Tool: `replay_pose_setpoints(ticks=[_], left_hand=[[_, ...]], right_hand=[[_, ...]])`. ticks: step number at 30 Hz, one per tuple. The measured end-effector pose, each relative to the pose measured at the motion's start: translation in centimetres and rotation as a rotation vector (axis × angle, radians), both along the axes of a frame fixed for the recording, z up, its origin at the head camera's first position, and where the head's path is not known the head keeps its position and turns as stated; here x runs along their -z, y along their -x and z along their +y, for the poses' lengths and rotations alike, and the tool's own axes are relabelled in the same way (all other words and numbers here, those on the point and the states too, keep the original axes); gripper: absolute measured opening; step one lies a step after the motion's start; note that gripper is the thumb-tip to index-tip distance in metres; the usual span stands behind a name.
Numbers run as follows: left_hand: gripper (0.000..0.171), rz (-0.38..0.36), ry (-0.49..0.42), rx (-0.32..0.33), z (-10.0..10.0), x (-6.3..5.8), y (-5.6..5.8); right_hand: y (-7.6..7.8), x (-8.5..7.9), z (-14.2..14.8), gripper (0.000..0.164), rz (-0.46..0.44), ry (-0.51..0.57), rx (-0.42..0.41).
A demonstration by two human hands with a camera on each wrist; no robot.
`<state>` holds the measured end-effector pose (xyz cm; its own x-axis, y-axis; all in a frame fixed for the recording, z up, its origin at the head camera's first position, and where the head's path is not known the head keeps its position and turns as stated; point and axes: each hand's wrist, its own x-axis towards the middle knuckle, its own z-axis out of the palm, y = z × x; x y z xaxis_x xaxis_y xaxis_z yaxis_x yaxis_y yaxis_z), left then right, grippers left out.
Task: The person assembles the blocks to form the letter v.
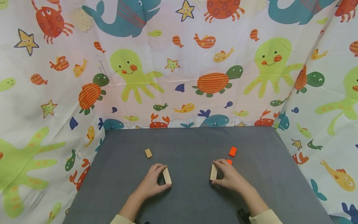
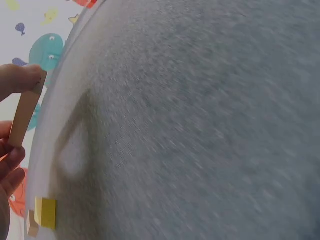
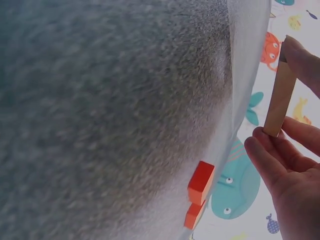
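Observation:
My left hand (image 1: pixel 152 180) pinches a plain wooden block (image 1: pixel 167 175) by its two ends, thumb on the near end and fingers on the far one. In the left wrist view the same block hangs above its shadow, off the table. My right hand (image 1: pixel 227 175) grips a second, similar wooden block (image 1: pixel 213 172) end to end in the same way; the right wrist view shows its long face (image 3: pixel 281 97) between thumb and fingertips. The two blocks stand apart, with bare grey cloth between them.
Beyond the left hand lies a small wooden block (image 1: pixel 148 153); a yellow block (image 2: pixel 46 212) near it shows only in the left wrist view. Two orange blocks, one farther (image 1: pixel 233 151) and one partly hidden (image 1: pixel 229 162), lie beyond the right hand. A patterned curtain (image 1: pixel 167 87) borders the grey table (image 1: pixel 190 199).

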<state>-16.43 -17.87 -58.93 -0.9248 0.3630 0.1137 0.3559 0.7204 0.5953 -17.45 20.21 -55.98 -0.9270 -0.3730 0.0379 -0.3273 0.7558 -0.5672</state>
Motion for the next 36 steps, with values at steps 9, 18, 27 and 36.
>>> replay_pose_setpoints(ticks=[9,18,27,36], left_hand=[[0.08,-0.045,0.01,-0.002,1.6,-0.4,1.6],[0.082,-0.09,0.022,-0.005,2.7,0.2,2.7],[0.08,-0.044,0.037,-0.045,4.7,-0.2,4.0],[0.079,-0.036,0.04,-0.055,6.3,-0.5,5.1]], right_hand=[[1.0,-0.2,-0.9,0.085,0.004,0.036,0.008],[1.9,0.5,-1.8,0.085,-0.007,0.028,0.002],[2.9,0.7,-3.0,0.086,-0.024,0.049,0.026],[4.0,0.9,-4.4,0.086,-0.04,0.06,0.055]])
